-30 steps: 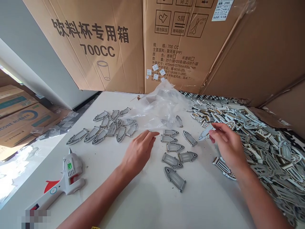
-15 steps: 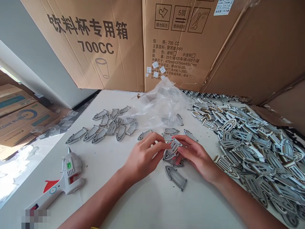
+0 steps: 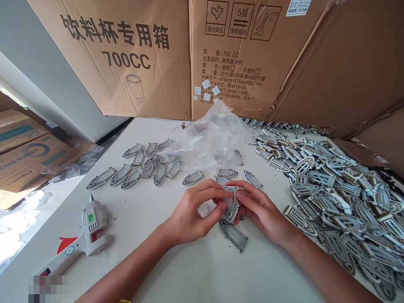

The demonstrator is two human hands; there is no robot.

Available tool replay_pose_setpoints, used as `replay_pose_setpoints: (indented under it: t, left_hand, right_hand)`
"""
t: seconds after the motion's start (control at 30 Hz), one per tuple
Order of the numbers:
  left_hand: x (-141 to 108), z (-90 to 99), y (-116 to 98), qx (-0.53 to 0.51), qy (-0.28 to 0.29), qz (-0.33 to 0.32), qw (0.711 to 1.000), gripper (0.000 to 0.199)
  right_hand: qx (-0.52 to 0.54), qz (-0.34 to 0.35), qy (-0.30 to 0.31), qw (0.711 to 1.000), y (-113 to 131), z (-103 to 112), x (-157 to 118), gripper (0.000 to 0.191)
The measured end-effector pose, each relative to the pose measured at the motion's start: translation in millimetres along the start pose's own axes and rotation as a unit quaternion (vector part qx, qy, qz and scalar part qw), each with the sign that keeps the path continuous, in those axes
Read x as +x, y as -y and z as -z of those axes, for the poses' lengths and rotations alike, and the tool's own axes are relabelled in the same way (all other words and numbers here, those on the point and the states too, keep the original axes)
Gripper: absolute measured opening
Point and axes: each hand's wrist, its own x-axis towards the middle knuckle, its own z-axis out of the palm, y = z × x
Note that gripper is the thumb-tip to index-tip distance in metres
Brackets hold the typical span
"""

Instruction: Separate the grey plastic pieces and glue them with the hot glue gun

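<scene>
A small grey arch-shaped frame piece (image 3: 232, 210) is held upright between both hands, its pointed end down. My left hand (image 3: 197, 208) grips its left side with thumb and fingers. My right hand (image 3: 260, 208) pinches the upper right edge. Just below the hands, a similar grey piece (image 3: 233, 236) lies on the white table (image 3: 151, 261). Behind my fingers lie more such pieces, partly hidden, among them one (image 3: 227, 173) near the plastic bag. Another piece (image 3: 193, 178) rests beyond my left hand.
A glue gun (image 3: 94, 223) lies at the left. Several grey pieces (image 3: 132, 176) spread at the back left. A large heap of pieces (image 3: 334, 198) covers the right side. Behind stand a crumpled clear bag (image 3: 208, 139) and a tall cardboard box (image 3: 126, 84).
The held piece has turned more upright, and its full arch shape now shows. My left fingers have shifted around it, the thumb now lower on its left side.
</scene>
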Motion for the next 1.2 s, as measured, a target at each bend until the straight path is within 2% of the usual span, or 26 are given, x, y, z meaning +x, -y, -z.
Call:
replay_pose_setpoints:
  t: [0.13, 0.3, 0.43, 0.67, 0.8, 0.97, 1.1, 1.2]
  left_hand:
    - [0, -0.2, 0, -0.029, 0.002, 0.048, 0.998, 0.018]
    - [-1, -0.8, 0, -0.054, -0.003, 0.104, 0.993, 0.022]
    - [-1, 0.2, 1, -0.02, -0.004, 0.091, 0.996, 0.011]
    - [-2, 0.5, 6, -0.007, -0.014, 0.053, 0.998, 0.014]
    - [-1, 1.2, 6, -0.003, -0.007, 0.072, 0.997, 0.015]
    - [0, 2.0, 6, -0.005, 0.006, 0.136, 0.991, 0.035]
    - [1, 2.8, 9, 0.008, 0.011, 0.156, 0.988, 0.032]
    - [0, 3.6, 12, 0.05, -0.005, 0.183, 0.982, 0.025]
  right_hand:
    - [0.004, -0.002, 0.012, 1.0, 0, -2, -1, 0.044]
    - [0.007, -0.003, 0.03, 1.0, 1, -5, -1, 0.045]
    - [0.01, -0.003, 0.038, 0.999, 1, -6, -1, 0.043]
    - [-0.002, 0.009, 0.057, 0.998, 6, -13, -3, 0.041]
    - [-0.016, 0.004, 0.052, 0.999, 9, -15, -6, 0.042]
    - [-0.052, 0.005, 0.037, 0.998, 11, -19, -8, 0.041]
    - [-0.1, 0.017, 0.007, 0.995, 12, -17, -10, 0.04]
    - [-0.17, 0.043, -0.028, 0.984, 20, -2, -11, 0.035]
